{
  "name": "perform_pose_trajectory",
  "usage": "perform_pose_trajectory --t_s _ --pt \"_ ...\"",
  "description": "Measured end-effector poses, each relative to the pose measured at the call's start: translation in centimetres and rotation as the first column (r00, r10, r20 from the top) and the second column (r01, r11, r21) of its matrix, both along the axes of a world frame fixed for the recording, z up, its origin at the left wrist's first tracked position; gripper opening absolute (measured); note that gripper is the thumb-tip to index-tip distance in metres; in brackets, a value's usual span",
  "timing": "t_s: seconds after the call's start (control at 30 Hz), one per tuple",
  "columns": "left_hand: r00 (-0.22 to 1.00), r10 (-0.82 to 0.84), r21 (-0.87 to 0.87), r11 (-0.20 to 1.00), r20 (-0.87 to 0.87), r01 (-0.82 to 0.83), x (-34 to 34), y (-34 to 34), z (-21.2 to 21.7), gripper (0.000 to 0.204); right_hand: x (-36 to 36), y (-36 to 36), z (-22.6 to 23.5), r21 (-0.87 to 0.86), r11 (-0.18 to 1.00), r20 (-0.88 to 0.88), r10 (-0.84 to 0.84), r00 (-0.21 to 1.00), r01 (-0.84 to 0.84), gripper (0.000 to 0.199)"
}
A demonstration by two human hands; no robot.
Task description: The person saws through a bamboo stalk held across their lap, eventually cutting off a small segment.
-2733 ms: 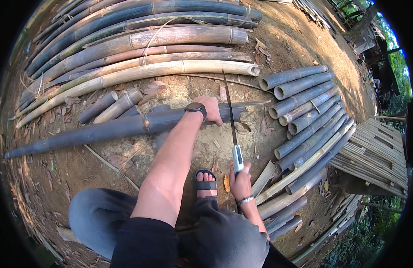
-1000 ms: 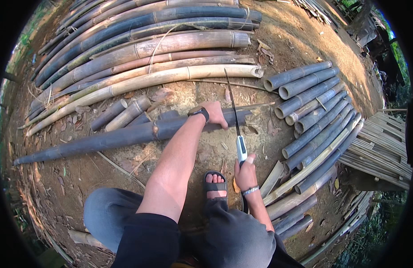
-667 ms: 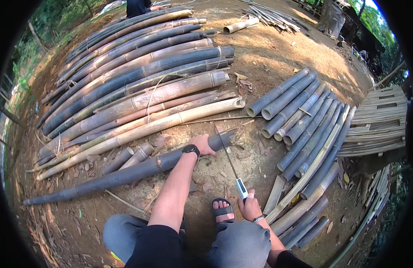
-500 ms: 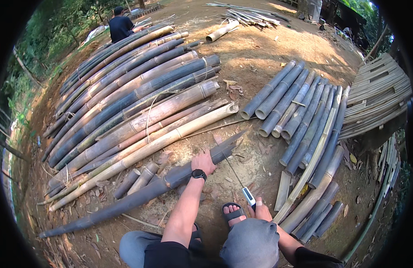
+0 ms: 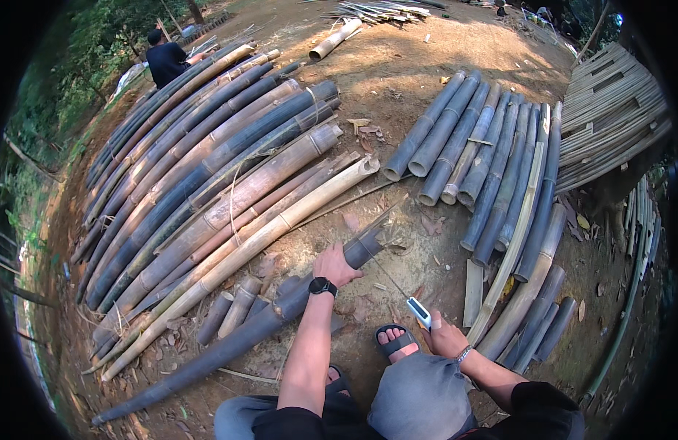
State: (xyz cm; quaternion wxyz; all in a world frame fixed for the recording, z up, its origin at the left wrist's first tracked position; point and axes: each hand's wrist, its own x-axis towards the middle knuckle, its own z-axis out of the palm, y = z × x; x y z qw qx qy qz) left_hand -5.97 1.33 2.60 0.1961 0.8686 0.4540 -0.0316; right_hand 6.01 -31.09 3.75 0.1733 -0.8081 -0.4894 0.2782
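Note:
My left hand [image 5: 336,265] is wrapped over a dark bamboo pole [image 5: 229,347] near its splintered far end, pressing it down. The pole slants from the lower left up toward the middle. In my right hand [image 5: 445,339], beside my raised knee, is the white-and-dark handle of a hand saw [image 5: 419,312]. Its thin blade reaches up and left to the pole, just right of my left hand. Blade and pole meet there, but the depth of any cut is too small to make out. Short bamboo offcuts [image 5: 241,306] lie beside and under the pole.
Long bamboo poles [image 5: 229,205] lie in a wide row at left. Shorter dark bamboo lengths [image 5: 493,172] are lined up at right, near a slatted bamboo panel [image 5: 610,121]. Another person [image 5: 166,62] sits at the far left. My sandalled foot [image 5: 396,343] stands near the saw.
My right hand has moved forward from beside my knee, pushing the saw farther across the pole. My left hand keeps its hold. The whole view has shifted and turned slightly.

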Motion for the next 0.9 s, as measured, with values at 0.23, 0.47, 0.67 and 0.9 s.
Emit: perform_pose_trajectory --t_s 0.23,0.47,0.67,0.9 --pt "0.994 0.031 -0.032 0.999 -0.101 -0.034 0.2 0.8 -0.2 0.067 0.1 5.4 1.2 -0.004 0.998 0.063 0.058 0.996 -0.058 0.03" --pt "0.992 0.006 -0.12 0.993 -0.126 -0.021 0.0 1.9 0.3 0.063 -0.7 1.8 0.3 -0.064 0.997 0.031 0.034 0.999 -0.032 0.033" --pt "0.991 -0.012 -0.124 0.992 -0.131 -0.004 0.0 1.4 0.0 0.056 -0.4 8.6 -4.0 0.04 0.998 0.076 0.042 0.996 -0.045 0.045" --pt "1.0 -0.004 -0.138 0.99 -0.02 0.001 -0.2 1.1 0.9 0.057 0.1 7.3 -1.3 -0.007 0.999 0.09 0.047 0.995 -0.046 0.05"
